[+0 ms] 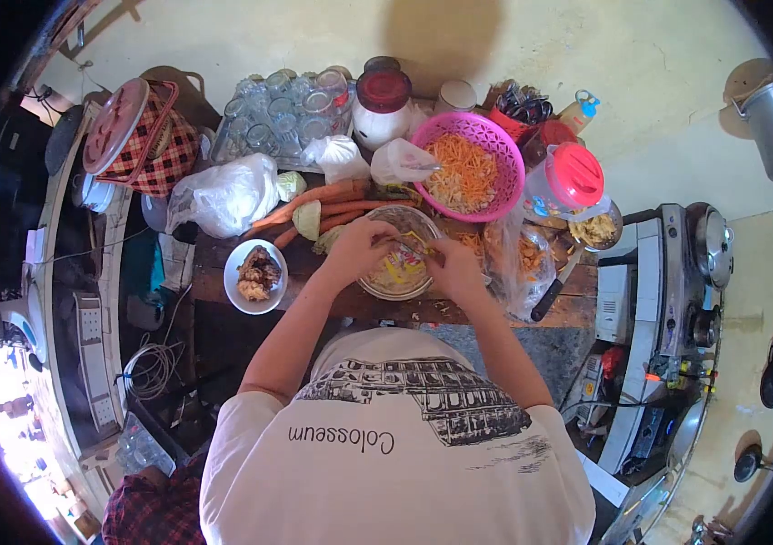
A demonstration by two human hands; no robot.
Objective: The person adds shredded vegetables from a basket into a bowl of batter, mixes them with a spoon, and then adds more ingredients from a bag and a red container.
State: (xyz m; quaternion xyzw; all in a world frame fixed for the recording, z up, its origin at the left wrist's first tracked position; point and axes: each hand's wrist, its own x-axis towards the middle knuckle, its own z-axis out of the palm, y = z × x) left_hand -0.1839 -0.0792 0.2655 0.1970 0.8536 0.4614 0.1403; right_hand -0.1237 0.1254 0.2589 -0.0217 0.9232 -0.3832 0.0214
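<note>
My left hand [361,247] is over the left rim of a round metal bowl [393,293], fingers curled inward and pinched. My right hand [453,266] is at the bowl's right side, its fingers closed too. Between the fingertips runs a thin brownish strip; I cannot tell what it is. Inside the bowl, yellow and red patches show over a pale bottom. Whole carrots [341,193] and a cut piece of cabbage [306,221] lie just beyond my left hand. Past the bowl stands a pink basket [515,173] of shredded carrot and paler shreds.
A white bowl [282,282] with brown food stands left. On the right are a plastic bag [521,272] with orange shreds, a black-handled knife [550,295] and a red-lidded pitcher [577,177]. Glasses [286,113] fill a tray at the back. A stove [677,272] stands far right.
</note>
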